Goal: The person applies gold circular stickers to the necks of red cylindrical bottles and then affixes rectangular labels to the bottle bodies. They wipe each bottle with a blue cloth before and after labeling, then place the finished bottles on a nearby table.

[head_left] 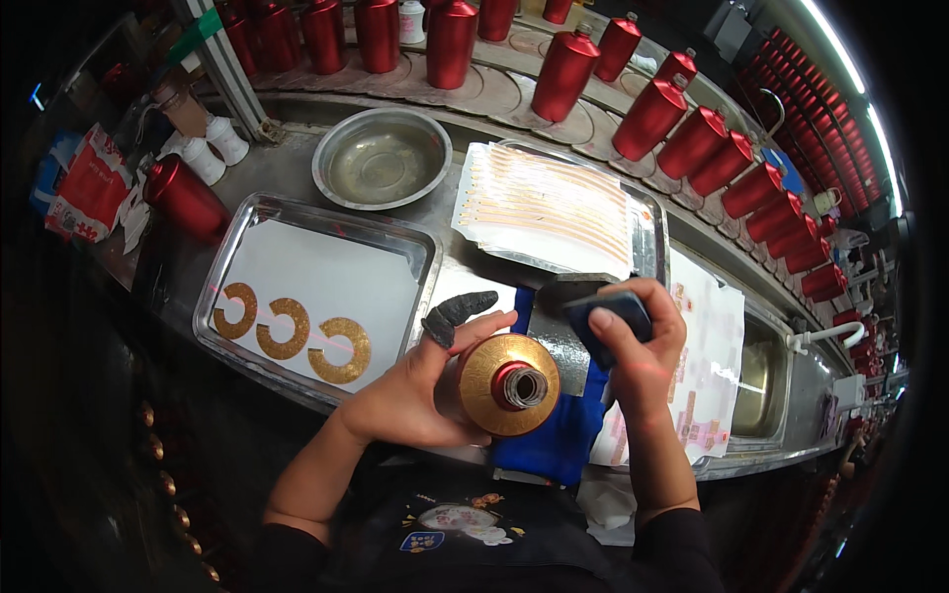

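My left hand is wrapped round a bottle, its open threaded mouth tilted up toward me. The bottle has a patterned gold shoulder and a red neck ring; its body is mostly hidden below. A black finger cover sits on one finger of that hand. To the right, my right hand grips a dark, flat pad with rounded corners, held apart from the bottle. Under both hands lie a blue cloth and a wet, shiny metal surface.
At left, a metal tray holds three gold C-shaped decals. Behind stand a water basin and a tray of gold strip sheets. Printed sheets lie right, beside a sink. Red bottles line a conveyor beyond.
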The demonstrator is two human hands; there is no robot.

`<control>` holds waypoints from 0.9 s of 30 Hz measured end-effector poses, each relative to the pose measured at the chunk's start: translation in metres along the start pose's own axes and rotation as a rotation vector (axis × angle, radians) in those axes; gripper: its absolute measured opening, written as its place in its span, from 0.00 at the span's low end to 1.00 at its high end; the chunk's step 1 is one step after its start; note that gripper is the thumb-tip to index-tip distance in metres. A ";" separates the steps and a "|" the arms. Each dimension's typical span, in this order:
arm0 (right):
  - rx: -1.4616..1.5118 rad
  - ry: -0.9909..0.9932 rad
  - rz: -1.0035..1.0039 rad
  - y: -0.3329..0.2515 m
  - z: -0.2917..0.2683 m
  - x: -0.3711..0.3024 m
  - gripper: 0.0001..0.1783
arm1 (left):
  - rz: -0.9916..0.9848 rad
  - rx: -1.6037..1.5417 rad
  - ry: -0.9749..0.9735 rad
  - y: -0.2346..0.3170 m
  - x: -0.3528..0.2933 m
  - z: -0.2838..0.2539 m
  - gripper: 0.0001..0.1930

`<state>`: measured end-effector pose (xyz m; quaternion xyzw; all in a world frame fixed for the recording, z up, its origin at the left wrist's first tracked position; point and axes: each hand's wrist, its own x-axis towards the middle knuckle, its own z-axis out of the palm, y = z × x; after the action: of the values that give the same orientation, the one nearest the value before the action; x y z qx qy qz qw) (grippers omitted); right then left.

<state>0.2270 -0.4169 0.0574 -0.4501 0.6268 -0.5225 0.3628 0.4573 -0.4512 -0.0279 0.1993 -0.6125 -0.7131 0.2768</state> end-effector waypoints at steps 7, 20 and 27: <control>-0.185 -0.314 -0.047 -0.004 -0.005 -0.006 0.12 | 0.271 0.330 0.379 -0.012 -0.003 0.037 0.48; 0.039 -0.927 0.047 -0.010 0.053 0.076 0.15 | 0.152 -0.143 0.135 -0.021 -0.004 -0.002 0.65; -0.104 -0.723 0.019 -0.016 0.044 0.063 0.12 | 0.135 -0.162 0.188 -0.014 -0.015 0.010 0.55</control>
<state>0.2497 -0.4917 0.0653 -0.6179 0.4878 -0.2936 0.5422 0.4607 -0.4322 -0.0412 0.2006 -0.5365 -0.7182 0.3952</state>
